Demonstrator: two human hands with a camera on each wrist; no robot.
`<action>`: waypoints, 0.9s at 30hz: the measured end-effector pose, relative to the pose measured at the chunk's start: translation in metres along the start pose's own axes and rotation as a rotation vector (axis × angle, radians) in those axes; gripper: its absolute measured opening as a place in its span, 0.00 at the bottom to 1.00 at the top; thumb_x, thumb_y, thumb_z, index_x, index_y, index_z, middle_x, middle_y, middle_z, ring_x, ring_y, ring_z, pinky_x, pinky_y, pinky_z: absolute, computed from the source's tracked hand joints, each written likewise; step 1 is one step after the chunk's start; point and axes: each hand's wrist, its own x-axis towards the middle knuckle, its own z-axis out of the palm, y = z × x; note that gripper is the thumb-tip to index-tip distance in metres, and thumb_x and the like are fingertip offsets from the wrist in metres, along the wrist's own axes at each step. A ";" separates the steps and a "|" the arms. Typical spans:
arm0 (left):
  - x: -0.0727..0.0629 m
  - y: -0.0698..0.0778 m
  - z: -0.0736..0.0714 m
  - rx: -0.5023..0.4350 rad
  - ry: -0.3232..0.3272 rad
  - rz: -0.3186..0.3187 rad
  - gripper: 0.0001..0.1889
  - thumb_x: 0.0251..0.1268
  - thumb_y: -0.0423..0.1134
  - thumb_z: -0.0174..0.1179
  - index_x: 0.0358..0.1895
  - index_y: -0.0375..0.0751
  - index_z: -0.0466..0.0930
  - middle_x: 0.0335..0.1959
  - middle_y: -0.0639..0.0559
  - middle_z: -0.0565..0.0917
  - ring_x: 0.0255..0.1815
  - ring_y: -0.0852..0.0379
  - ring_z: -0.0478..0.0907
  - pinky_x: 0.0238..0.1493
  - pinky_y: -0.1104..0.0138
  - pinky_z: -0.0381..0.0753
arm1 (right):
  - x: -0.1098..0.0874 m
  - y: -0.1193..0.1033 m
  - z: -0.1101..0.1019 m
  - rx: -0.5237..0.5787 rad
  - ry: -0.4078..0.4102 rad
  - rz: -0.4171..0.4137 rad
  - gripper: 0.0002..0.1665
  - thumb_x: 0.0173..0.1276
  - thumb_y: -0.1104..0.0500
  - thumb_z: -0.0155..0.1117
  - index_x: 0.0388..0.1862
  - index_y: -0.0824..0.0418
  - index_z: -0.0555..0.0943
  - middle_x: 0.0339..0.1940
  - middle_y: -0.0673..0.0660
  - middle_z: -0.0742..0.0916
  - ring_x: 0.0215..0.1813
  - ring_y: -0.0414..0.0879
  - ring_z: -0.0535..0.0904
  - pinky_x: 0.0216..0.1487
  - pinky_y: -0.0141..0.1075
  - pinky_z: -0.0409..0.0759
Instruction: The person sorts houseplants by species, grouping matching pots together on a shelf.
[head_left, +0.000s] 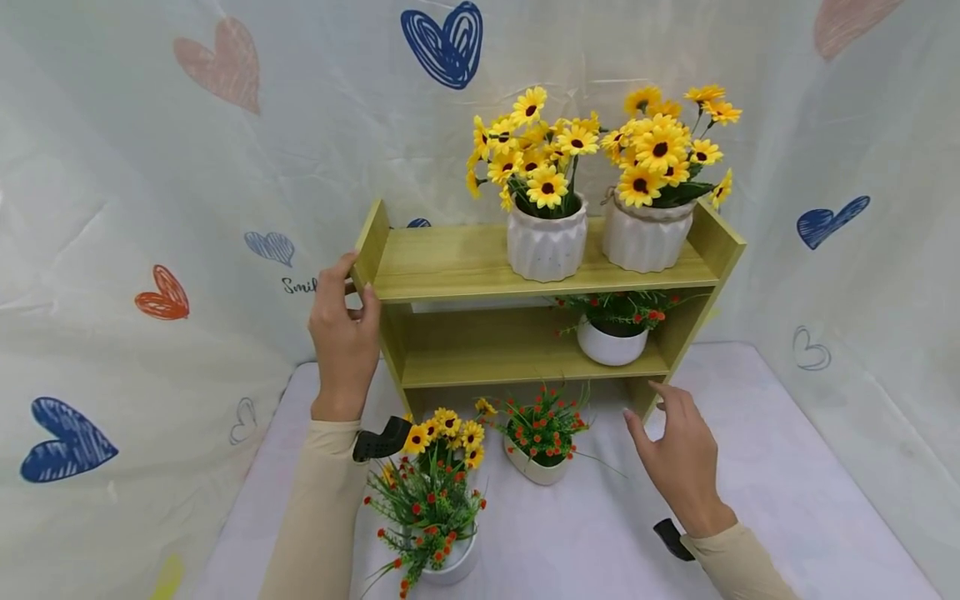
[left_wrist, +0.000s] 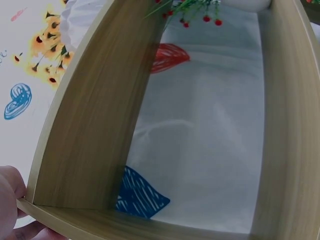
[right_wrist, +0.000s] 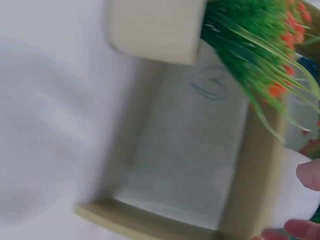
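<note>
My left hand (head_left: 343,337) grips the upper left side panel of a wooden shelf (head_left: 442,258), thumb at the front edge and fingers on the outer side. In the left wrist view, the thumb (left_wrist: 11,182) lies at the panel's corner. My right hand (head_left: 681,462) hovers near the shelf's lower right side, fingers spread and holding nothing. Close by on the middle board sits a white pot (head_left: 612,343) of red flowers. A cream pot (head_left: 536,467) of red flowers stands on the table in front of the shelf, left of that hand.
Two ribbed white pots, one left (head_left: 547,246) and one right (head_left: 647,237), hold yellow flowers on the top board. Below my left forearm's right side, a white pot (head_left: 453,567) of red flowers stands before more yellow flowers (head_left: 446,429). A heart-patterned curtain (head_left: 150,117) surrounds the table (head_left: 780,450).
</note>
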 end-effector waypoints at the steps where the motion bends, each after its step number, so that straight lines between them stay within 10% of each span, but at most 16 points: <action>1: 0.000 0.000 0.000 0.001 -0.002 -0.001 0.20 0.79 0.29 0.55 0.70 0.33 0.74 0.57 0.33 0.81 0.51 0.39 0.85 0.36 0.75 0.76 | -0.006 0.002 0.002 0.005 -0.015 0.007 0.33 0.58 0.61 0.82 0.59 0.72 0.80 0.48 0.69 0.86 0.42 0.64 0.86 0.34 0.58 0.83; 8: 0.000 0.002 0.000 -0.010 0.000 -0.031 0.21 0.79 0.29 0.56 0.71 0.33 0.74 0.58 0.34 0.81 0.52 0.40 0.85 0.36 0.72 0.77 | -0.046 0.010 0.018 0.090 -0.242 0.082 0.21 0.61 0.68 0.79 0.54 0.65 0.85 0.47 0.62 0.91 0.42 0.59 0.89 0.27 0.44 0.79; 14: 0.000 0.001 0.000 -0.010 -0.002 -0.039 0.21 0.79 0.29 0.56 0.71 0.33 0.74 0.58 0.34 0.81 0.52 0.40 0.85 0.37 0.77 0.73 | -0.062 0.010 0.037 0.195 -0.472 0.179 0.27 0.65 0.65 0.78 0.63 0.66 0.83 0.57 0.62 0.90 0.51 0.59 0.88 0.45 0.53 0.86; 27: 0.000 0.002 -0.001 -0.010 0.003 -0.031 0.21 0.79 0.29 0.56 0.71 0.34 0.75 0.57 0.34 0.81 0.52 0.40 0.85 0.37 0.77 0.73 | -0.063 -0.017 0.072 0.373 -0.609 0.264 0.54 0.57 0.50 0.86 0.74 0.74 0.70 0.68 0.72 0.80 0.70 0.69 0.76 0.70 0.63 0.73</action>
